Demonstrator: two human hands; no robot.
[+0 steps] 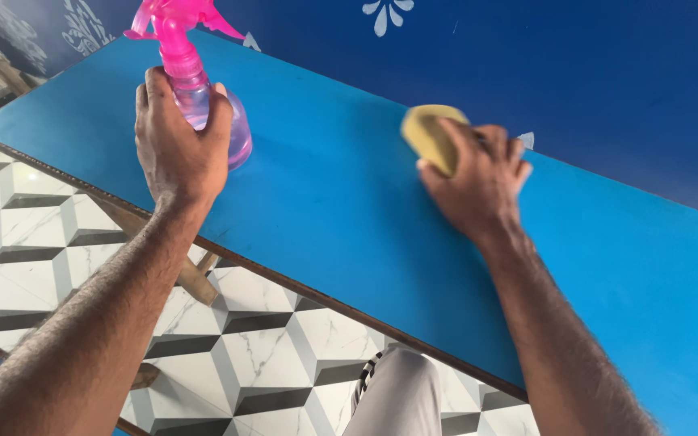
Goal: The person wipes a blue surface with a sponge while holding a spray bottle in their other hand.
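- The spray bottle [203,89] stands upright on the blue worktop [325,202], toward its left end and near the front edge; it has a clear, pink-tinted body and a bright pink trigger head that points left.
- The left hand [175,145] is wrapped around the bottle's neck and upper body from the near side, fingers curled over the left, thumb on the right: a closed grip grasping the bottle.
- The yellow sponge [428,136] lies on the worktop near its far edge, well apart from the bottle and to its right; it is oval and flat against the surface.
- The right hand [478,182] presses on the sponge from the near right side, fingers spread over its right half and covering it, so the grip is clenched on the sponge with the left half left showing.
- Both forearms reach in from the lower corners across the front edge of the worktop.
- The worktop runs diagonally from upper left to lower right and has a thin brown edge.
- Behind it rises a dark blue wall [591,73] with white painted motifs.
- Below the front edge lies a tiled floor [268,355] in a white, grey and black cube pattern, with a wooden leg [191,278] slanting under the worktop and the person's grey trouser knee [397,396] at the bottom.
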